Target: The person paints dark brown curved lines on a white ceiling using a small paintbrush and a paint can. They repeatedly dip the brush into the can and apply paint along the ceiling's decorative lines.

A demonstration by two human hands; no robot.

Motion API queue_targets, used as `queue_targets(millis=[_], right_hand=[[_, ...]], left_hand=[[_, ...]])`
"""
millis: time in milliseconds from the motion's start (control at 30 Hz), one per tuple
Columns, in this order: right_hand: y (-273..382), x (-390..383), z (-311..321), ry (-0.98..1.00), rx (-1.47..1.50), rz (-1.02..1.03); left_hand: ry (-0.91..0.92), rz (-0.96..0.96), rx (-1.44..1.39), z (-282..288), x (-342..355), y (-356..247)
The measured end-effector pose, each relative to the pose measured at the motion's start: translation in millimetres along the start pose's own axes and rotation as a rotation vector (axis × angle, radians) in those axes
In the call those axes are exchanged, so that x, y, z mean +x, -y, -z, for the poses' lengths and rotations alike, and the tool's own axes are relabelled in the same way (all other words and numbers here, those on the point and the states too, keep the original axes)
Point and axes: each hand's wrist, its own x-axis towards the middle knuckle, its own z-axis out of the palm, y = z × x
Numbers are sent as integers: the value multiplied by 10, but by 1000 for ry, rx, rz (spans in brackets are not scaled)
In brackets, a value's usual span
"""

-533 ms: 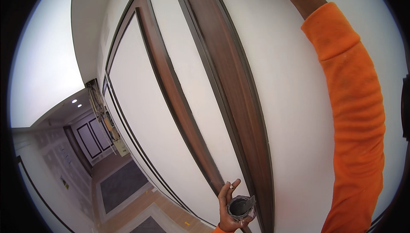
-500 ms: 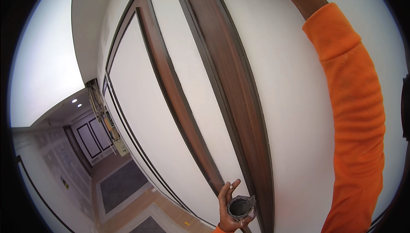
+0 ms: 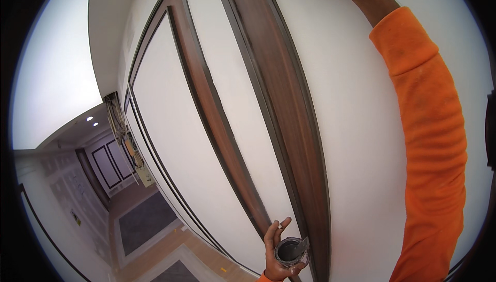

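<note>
A small dark cup [image 3: 289,253] is gripped in the left hand [image 3: 274,267], clamped between thumb and fingers [image 3: 269,234], two fingertips parted beyond its rim. A flat grey blade [image 3: 304,244] is propped at the rim, on the side away from those fingers. A wide brown strip [image 3: 290,101] is seen just right of them, a narrower brown strip [image 3: 210,109] up and left. The orange right sleeve [image 3: 431,142] is raised well right of them; the right hand is cut off above, finger state cannot be told
</note>
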Motion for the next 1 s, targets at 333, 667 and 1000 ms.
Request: queue_targets(millis=[333, 667, 1000], right_hand=[[-22, 14, -7, -12, -20, 28], [46, -51, 9, -2, 15, 6], [-66, -81, -199, -58, 74, -23]], left_hand=[[4, 6, -2, -13, -10, 9], [10, 5, -4, -6, -24, 10], [-20, 9, 21, 64, -74, -14]])
